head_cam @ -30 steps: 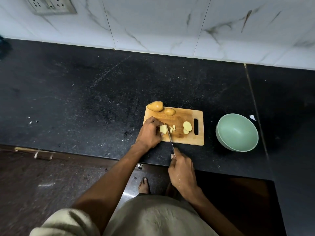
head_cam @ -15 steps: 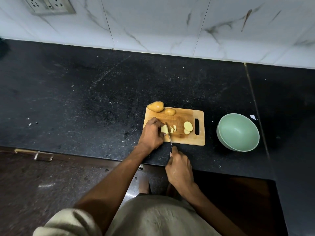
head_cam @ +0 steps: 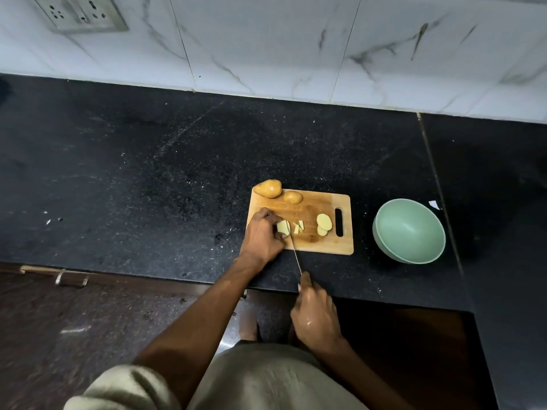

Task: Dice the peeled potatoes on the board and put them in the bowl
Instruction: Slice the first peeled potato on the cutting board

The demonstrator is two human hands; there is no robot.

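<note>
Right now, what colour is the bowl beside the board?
Pale mint green, seen in the head view: the bowl.

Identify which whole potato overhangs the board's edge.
The larger potato at the cutting board's far-left corner; the smaller potato beside it lies fully on the wood.

There is only one view, taken from the person's head, so no second view shares the scene. It looks forward and steeply down from above the counter's [head_cam: 148,179] near edge, facing the tiled wall [head_cam: 296,45] along the far edge. The wide angle takes in the counter from its left reach to the right side, with the floor [head_cam: 74,321] and the person's own clothing at the bottom. The cutting board [head_cam: 322,244] sits near the middle of the frame, close to the near edge, at arm's reach, with both forearms running up from below.
</note>
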